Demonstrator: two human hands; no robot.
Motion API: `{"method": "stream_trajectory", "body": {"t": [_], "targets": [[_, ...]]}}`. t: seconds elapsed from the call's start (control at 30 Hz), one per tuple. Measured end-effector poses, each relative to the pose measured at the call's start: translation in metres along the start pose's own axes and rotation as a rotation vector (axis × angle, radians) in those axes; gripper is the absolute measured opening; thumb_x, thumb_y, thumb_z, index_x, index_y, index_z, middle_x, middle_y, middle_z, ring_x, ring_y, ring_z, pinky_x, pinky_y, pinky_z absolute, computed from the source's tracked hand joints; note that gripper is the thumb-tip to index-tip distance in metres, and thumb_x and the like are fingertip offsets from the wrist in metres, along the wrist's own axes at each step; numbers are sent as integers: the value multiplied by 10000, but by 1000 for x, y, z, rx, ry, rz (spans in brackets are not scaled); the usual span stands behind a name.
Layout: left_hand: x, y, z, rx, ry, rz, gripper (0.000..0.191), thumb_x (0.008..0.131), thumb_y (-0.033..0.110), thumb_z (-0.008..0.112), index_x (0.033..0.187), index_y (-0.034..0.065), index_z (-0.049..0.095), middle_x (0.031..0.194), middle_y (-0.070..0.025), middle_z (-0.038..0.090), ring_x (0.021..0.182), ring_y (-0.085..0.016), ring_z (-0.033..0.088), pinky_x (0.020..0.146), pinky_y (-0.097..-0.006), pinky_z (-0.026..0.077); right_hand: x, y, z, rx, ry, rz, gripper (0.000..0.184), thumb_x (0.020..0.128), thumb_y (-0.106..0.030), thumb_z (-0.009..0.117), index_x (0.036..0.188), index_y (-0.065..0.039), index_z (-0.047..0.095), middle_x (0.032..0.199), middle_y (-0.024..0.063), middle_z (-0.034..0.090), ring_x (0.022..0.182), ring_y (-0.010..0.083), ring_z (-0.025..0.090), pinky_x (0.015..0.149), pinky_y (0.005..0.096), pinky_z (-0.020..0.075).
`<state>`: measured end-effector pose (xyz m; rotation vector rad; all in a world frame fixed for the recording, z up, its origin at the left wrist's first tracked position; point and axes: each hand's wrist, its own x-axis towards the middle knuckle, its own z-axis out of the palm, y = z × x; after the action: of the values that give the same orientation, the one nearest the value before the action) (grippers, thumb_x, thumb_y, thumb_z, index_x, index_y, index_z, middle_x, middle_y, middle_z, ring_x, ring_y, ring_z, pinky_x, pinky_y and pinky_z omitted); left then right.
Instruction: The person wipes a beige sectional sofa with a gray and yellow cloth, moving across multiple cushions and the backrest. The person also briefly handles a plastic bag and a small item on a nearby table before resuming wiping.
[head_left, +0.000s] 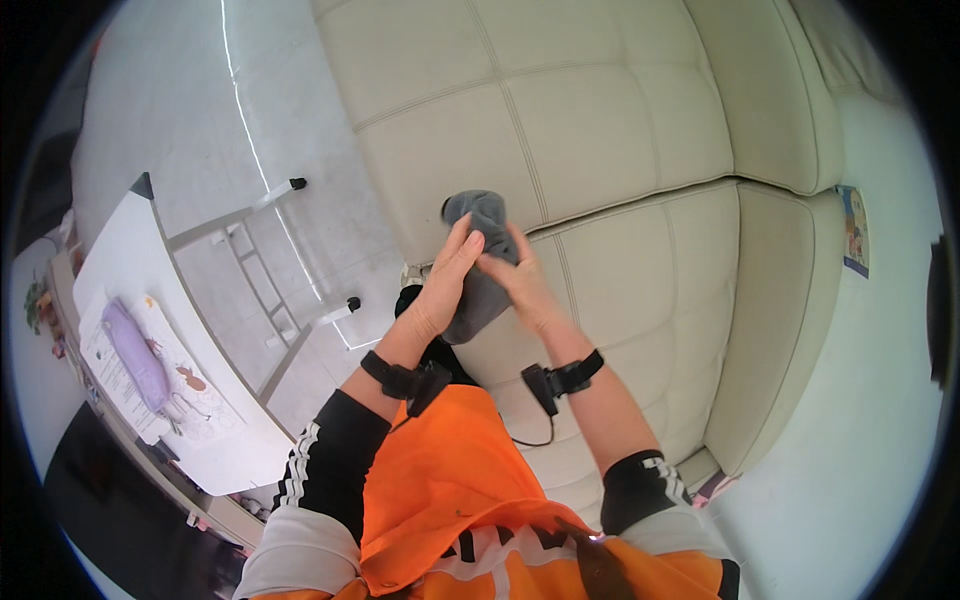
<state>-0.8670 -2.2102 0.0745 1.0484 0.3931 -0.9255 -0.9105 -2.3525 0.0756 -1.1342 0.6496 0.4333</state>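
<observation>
Both hands grip a dark grey, soft piece of fabric (484, 217), bunched over the edge of a cream leather sofa (600, 120). My left hand (448, 277) holds it from the left, thumb pointing up across it. My right hand (523, 281) pinches it from the right, its fingers partly behind the fabric. One end of the cloth bulges above the fingers; the other hangs below between the wrists. What kind of garment or cloth it is, I cannot tell. Black straps with small dark devices sit around both wrists.
A white folding table (217, 450) with metal legs stands at the left, bearing a purple pencil case (136, 356) and printed sheets. The sofa has a seam gap between its seats. A picture booklet (855, 232) lies beyond the backrest. Tiled floor (277, 112) shows at upper left.
</observation>
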Motion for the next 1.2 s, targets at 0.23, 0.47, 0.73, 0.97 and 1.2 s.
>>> {"method": "stream_trajectory", "body": {"t": [0.23,0.47,0.73,0.97,1.2], "targets": [[51,-14,-52,1119,91,59,438,957,303,644,1325,79,567,1338,-129,566,1259,-296,536,1013,-411,462,62,-46,-122,-684,709,-504,551,869,-211,694,1335,43,548,1198,191,648,1122,302,622,988,422,477],[75,-92,-102,1947,-30,206,506,945,350,607,1409,169,512,1398,-80,546,1285,-275,508,1004,-461,460,105,18,46,-1129,-290,-320,579,816,-274,677,1351,-83,569,1347,144,604,1243,370,560,1025,452,462],[73,-47,-82,1716,-54,98,429,824,155,746,1188,71,534,1191,-104,551,1192,-308,526,949,-435,498,141,-112,-37,-824,429,-671,672,843,-415,728,1384,-70,527,1250,191,600,1181,374,576,1018,454,459],[80,-54,-89,1651,-96,97,471,822,155,741,1231,72,522,1274,-120,544,1242,-323,507,996,-459,468,183,-35,26,-1370,359,-565,345,808,-202,591,1132,-135,691,1110,132,676,1074,369,607,856,533,475],[81,-59,-93,1648,-36,163,498,795,187,742,1223,63,518,1254,-123,543,1253,-324,496,999,-453,463,147,-48,42,-1155,-106,-1001,473,736,-155,636,1206,-158,684,1140,64,680,1046,323,589,911,469,474]]}}
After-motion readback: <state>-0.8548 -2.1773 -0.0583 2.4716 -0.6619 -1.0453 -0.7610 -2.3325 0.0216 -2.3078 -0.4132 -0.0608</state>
